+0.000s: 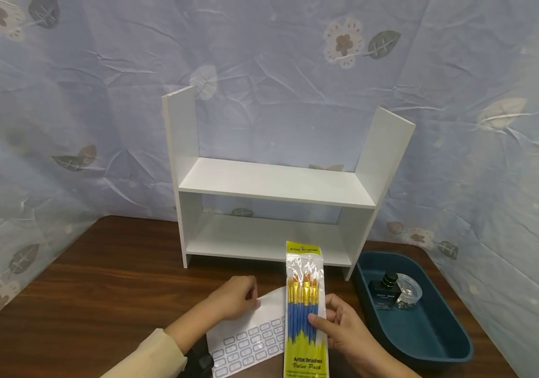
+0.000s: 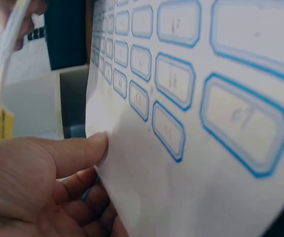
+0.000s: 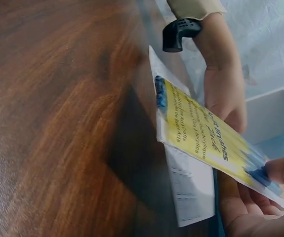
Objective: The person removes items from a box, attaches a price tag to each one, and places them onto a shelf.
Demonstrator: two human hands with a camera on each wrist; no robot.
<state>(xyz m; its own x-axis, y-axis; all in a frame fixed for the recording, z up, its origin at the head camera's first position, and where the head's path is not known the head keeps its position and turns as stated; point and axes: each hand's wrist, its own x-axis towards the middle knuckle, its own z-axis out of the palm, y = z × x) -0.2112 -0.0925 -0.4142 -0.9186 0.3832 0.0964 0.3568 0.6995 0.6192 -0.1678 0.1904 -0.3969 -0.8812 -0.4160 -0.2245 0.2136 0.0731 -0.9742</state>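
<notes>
In the head view my left hand pinches the edge of a white label sheet printed with rows of blue-bordered blank labels. The left wrist view shows the thumb on the sheet's face and the other fingers curled behind it. My right hand grips a clear packet of paintbrushes with blue handles, gold ferrules and a yellow-green card marked Artist Brushes. The right wrist view has its thumb pressed on the packet's front. The packet stands upright before me and covers part of the sheet's right side.
Behind the hands a white two-tier shelf stands on the dark wooden table. At the right lies a teal tray holding a black bottle and a round clear container. A patterned cloth hangs behind and at the sides.
</notes>
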